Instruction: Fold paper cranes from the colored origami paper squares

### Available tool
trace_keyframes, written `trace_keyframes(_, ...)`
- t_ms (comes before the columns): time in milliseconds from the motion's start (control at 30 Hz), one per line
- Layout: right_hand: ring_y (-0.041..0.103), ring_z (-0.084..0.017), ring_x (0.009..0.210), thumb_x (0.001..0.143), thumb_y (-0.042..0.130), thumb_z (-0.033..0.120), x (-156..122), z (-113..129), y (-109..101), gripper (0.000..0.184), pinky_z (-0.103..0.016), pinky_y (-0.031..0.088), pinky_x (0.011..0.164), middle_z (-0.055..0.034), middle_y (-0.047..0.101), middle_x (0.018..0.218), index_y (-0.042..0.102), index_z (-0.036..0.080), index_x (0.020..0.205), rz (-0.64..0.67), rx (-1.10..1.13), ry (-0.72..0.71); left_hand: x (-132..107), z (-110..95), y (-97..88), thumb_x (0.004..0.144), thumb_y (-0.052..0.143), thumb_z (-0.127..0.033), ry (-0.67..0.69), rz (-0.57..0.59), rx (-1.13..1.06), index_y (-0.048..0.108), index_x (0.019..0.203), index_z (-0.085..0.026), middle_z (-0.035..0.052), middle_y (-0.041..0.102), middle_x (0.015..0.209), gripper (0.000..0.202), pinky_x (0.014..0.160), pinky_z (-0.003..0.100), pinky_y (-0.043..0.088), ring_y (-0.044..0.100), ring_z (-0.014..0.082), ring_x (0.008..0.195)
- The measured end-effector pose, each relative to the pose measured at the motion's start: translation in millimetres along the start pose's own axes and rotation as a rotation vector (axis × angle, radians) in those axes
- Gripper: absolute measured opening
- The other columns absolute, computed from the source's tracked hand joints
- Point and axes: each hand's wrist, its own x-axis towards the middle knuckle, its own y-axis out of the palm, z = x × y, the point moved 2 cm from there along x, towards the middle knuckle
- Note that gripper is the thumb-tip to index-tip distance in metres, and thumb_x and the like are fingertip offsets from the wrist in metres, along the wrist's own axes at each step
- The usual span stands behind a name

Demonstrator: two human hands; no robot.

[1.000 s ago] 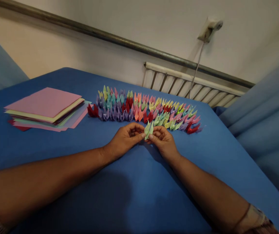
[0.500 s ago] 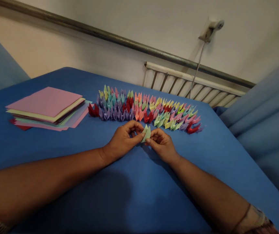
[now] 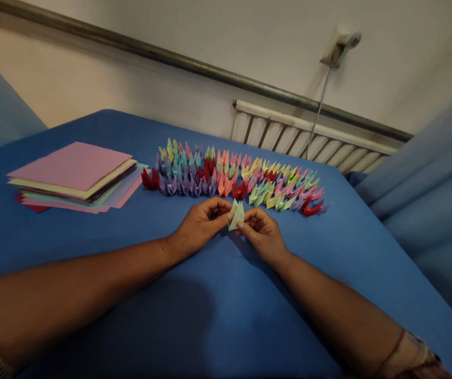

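A small pale green folded paper piece (image 3: 236, 215) is pinched between both hands just above the blue table (image 3: 210, 316). My left hand (image 3: 200, 226) grips its left side with thumb and fingers closed. My right hand (image 3: 263, 234) holds its right lower edge, fingers curled. Just beyond the hands stand rows of several small folded paper figures (image 3: 233, 179) in purple, red, pink, yellow and green.
A stack of coloured square paper sheets (image 3: 76, 176), pink on top, lies at the table's left. Behind the table's far edge are a white railing (image 3: 308, 137) and a wall with a cable. Blue fabric (image 3: 434, 200) hangs at the right.
The green paper piece has turned and dropped slightly between the fingers; both hands stay in nearly the same place.
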Motion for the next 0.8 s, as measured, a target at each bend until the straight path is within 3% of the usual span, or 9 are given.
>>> trace_keyframes(200,0.059,-0.011,0.061,0.072,0.077,0.04,2,1,-3,0.029,-0.025,0.049,0.06,0.004,0.061,0.068,0.055,0.022,0.079,-0.102,-0.015,-0.031,-3,3,3.2,0.072,0.076,-0.03,-0.011,0.014,-0.016,0.055,0.094,-0.018,0.0005,0.064,0.087,0.033,0.078,0.029,0.051,0.063,0.014,0.082)
trace_keyframes(400,0.06,-0.011,0.059,0.07,0.079,0.035,0,3,-3,0.03,-0.024,0.048,0.058,0.0058,0.061,0.068,0.054,0.023,0.081,-0.102,0.003,-0.031,-2,5,2.0,0.073,0.073,-0.027,-0.035,-0.033,0.023,0.055,0.084,-0.018,-0.0039,0.059,0.074,0.023,0.069,0.026,0.049,0.059,0.0106,0.069)
trace_keyframes(567,0.058,-0.011,0.057,0.073,0.077,0.035,-2,3,-2,0.026,-0.025,0.046,0.056,0.0053,0.059,0.064,0.055,0.023,0.077,-0.08,-0.056,-0.044,1,9,1.1,0.07,0.075,-0.023,-0.073,-0.062,-0.056,0.057,0.089,-0.017,-0.0024,0.064,0.077,0.026,0.071,0.026,0.049,0.062,0.0115,0.072)
trace_keyframes(800,0.062,-0.012,0.062,0.084,0.067,0.04,-6,10,-2,0.019,-0.026,0.049,0.062,0.003,0.063,0.069,0.061,0.022,0.083,-0.036,-0.128,-0.075,4,13,1.2,0.074,0.076,-0.027,-0.192,0.05,-0.257,0.064,0.082,-0.016,-0.0021,0.065,0.075,0.018,0.065,0.023,0.046,0.059,0.0093,0.066)
